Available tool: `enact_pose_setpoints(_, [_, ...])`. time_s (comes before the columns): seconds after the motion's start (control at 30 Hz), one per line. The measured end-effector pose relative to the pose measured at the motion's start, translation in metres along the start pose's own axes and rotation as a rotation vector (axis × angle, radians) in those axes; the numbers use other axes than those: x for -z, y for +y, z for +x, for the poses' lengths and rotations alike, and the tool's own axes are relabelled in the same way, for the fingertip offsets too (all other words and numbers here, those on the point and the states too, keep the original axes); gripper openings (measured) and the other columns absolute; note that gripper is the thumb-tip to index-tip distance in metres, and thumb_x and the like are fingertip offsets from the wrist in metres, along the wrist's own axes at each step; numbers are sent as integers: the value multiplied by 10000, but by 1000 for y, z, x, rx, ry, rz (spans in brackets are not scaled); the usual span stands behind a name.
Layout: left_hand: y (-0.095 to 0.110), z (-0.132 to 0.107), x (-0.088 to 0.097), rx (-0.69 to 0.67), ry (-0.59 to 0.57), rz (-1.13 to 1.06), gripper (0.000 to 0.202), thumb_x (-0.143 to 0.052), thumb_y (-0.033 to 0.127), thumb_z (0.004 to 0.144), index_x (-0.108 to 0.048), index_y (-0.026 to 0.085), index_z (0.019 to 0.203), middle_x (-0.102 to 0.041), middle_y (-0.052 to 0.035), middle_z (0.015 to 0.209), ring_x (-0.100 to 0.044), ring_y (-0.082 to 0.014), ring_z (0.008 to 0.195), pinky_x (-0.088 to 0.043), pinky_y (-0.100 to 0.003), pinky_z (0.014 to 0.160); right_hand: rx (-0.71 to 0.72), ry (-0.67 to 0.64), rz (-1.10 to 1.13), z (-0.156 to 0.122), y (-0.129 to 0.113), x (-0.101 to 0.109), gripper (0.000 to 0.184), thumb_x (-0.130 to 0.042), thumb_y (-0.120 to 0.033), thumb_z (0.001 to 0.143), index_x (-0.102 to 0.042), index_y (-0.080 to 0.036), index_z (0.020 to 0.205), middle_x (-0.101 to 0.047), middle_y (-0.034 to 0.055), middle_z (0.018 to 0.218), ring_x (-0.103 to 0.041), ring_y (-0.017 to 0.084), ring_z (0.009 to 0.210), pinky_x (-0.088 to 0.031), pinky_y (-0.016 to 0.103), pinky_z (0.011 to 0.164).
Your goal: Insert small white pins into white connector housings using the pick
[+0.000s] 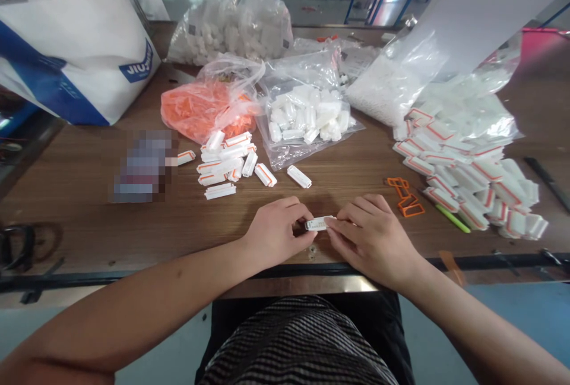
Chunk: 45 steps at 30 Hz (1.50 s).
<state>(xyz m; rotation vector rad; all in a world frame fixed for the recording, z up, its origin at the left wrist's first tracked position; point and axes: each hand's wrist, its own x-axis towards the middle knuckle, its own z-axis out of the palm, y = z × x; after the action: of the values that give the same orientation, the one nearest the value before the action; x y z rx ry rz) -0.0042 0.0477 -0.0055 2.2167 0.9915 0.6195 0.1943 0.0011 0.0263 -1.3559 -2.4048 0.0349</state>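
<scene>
Both hands meet at the near edge of a brown wooden table (89, 218). My left hand (278, 232) and my right hand (371, 236) pinch the two ends of one small white plastic piece (319, 223), fingers curled round it. Two loose orange rectangular rings (406, 196) lie just right of my right hand. A small heap of white pieces with orange rings (225, 162) sits beyond my left hand, with two more white pieces (298, 176) lying singly.
A big pile of finished white-and-orange pieces (467, 177) fills the right side. Clear bags hold orange rings (200, 109), white pieces (307, 114) and white granules (392, 85). A white and blue bag (75, 46) stands far left. A green pen (452, 217) lies by the pile.
</scene>
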Motion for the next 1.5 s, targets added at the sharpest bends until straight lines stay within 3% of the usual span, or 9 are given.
enact_pose_setpoints(0.2, [1,1,3,11,-9,5,55,-683,228,769,-670,202,815,-602,22,751,-555,-116,660,-440,-260,641,-265,69,234,-16,31,7,189,-566,-269,904,-719,-229,802,-700,25,769,-625,172,743,-423,355,744])
enact_pose_setpoints(0.27, [1,1,3,7,-15,4,50,-675,235,776,-668,202,813,-604,20,757,-554,-113,656,-441,-257,637,-321,-11,215,-24,43,10,183,-586,-309,887,-720,-240,783,-703,28,778,-635,188,762,-432,366,748])
enact_pose_setpoints(0.4, [1,1,4,1,-18,6,66,-666,257,792,-667,202,828,-605,16,761,-553,-115,653,-437,-256,627,-318,-116,220,-32,50,7,184,-600,-355,881,-728,-249,804,-705,29,786,-621,193,773,-440,371,764])
enact_pose_setpoints(0.57, [0,1,4,-11,-14,1,64,-670,245,794,-670,191,829,-599,12,755,-552,-116,656,-437,-256,622,-304,-143,176,-29,44,2,188,-579,-264,872,-709,-230,740,-666,16,701,-592,181,707,-421,367,740])
enact_pose_setpoints(0.77, [1,1,5,-3,-22,9,55,-654,249,807,-667,198,824,-601,12,761,-557,-117,669,-444,-258,640,-357,-127,325,-31,54,10,161,-583,-257,874,-731,-229,819,-706,16,755,-627,160,711,-463,311,694])
enact_pose_setpoints(1.0, [0,1,3,1,-10,7,46,-664,246,795,-664,204,814,-597,19,756,-554,-113,657,-438,-256,631,-460,-163,147,-31,45,12,230,-607,-309,854,-716,-245,663,-687,5,650,-615,173,646,-422,338,675])
enact_pose_setpoints(1.13, [0,1,4,-3,-14,6,50,-670,239,792,-670,202,825,-594,19,758,-552,-113,658,-434,-254,629,-460,-194,34,-26,37,10,234,-622,-261,821,-692,-242,599,-664,-7,606,-607,174,635,-385,362,714])
enact_pose_setpoints(1.27, [1,2,4,-7,-12,14,54,-674,236,790,-675,200,830,-587,20,746,-547,-114,652,-429,-256,627,-433,-173,104,-23,39,8,207,-597,-218,816,-709,-238,643,-661,-5,620,-597,166,647,-393,332,685])
enact_pose_setpoints(1.5, [1,2,4,-5,-18,-1,52,-667,237,794,-672,192,821,-592,15,753,-550,-114,659,-429,-259,629,-477,-181,227,-30,49,7,183,-595,-279,853,-750,-250,760,-719,2,720,-635,175,701,-420,306,658])
